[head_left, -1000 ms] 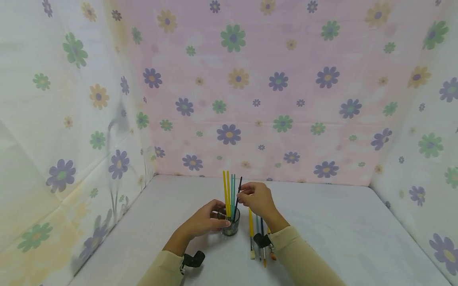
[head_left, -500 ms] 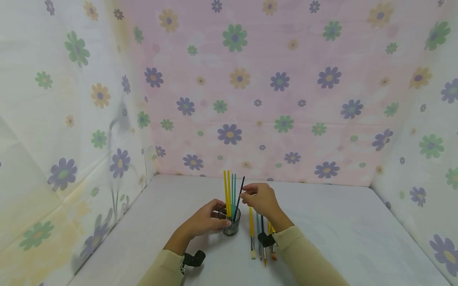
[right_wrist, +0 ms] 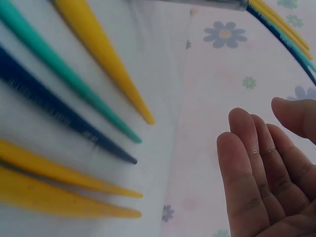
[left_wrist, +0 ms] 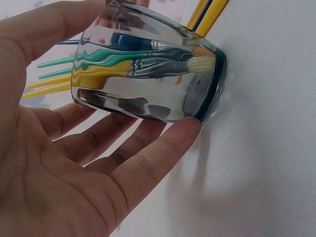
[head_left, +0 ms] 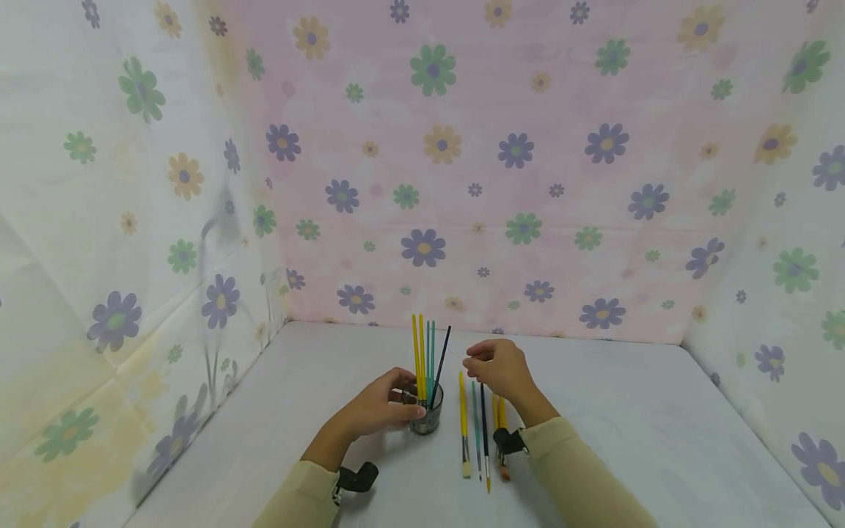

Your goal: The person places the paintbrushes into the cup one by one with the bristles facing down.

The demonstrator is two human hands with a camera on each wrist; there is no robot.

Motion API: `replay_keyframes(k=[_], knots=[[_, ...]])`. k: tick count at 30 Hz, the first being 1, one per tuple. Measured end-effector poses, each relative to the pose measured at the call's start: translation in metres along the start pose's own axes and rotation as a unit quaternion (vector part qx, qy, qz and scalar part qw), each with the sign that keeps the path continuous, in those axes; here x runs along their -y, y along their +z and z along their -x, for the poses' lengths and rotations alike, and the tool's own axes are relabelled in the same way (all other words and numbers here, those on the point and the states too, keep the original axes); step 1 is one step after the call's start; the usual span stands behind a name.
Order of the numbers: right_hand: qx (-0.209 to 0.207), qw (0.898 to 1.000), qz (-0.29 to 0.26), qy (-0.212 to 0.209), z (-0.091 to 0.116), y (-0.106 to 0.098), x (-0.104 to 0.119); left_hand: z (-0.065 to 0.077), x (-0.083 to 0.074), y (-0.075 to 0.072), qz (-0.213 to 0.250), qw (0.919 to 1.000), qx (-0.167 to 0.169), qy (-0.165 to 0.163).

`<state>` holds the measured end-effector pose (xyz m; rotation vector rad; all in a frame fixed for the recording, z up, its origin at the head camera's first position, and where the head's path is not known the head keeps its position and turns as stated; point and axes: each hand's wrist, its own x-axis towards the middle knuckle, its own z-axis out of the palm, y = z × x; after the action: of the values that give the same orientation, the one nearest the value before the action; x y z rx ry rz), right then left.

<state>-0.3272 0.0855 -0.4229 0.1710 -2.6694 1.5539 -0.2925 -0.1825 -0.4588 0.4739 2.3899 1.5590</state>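
A clear drinking glass stands on the table with several paintbrushes in it, bristles down. Yellow, teal and dark blue handles rise above its rim; the blue one leans right. My left hand holds the glass from the left, thumb on one side and fingers around the other, as the left wrist view of the glass shows. My right hand hovers to the right of the glass, empty. In the right wrist view this hand has extended fingers, with the thumb apart.
On the table right of the glass lie several more paintbrushes in a row, bristles toward me: a yellow brush, a teal brush, a dark blue brush and two yellow brushes. Flowered cloth encloses the table.
My right hand has let go of the dark blue paintbrush, which stays leaning in the glass, and has moved to the right. The left hand keeps its hold on the glass.
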Motion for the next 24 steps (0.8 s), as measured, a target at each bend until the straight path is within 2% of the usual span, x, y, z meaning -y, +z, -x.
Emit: replay_keyframes(k=[4, 11, 17, 24], knots=[[-0.004, 1.000, 0.008, 0.021, -0.001, -0.005, -0.010, 0.000, 0.000, 0.000, 0.003, 1.0000, 0.002, -0.001], [-0.006, 0.996, 0.022, 0.091, -0.002, -0.012, -0.027, 0.000, 0.000, -0.001, 0.007, 1.0000, 0.007, 0.000], [-0.004, 0.994, 0.021, 0.111, 0.002, -0.019, -0.035, 0.001, -0.001, 0.000, -0.001, 1.0000, 0.002, 0.002], [0.003, 0.985, 0.065, 0.159, 0.000, -0.022, -0.047, 0.001, -0.001, 0.001, -0.002, 1.0000, 0.001, 0.001]])
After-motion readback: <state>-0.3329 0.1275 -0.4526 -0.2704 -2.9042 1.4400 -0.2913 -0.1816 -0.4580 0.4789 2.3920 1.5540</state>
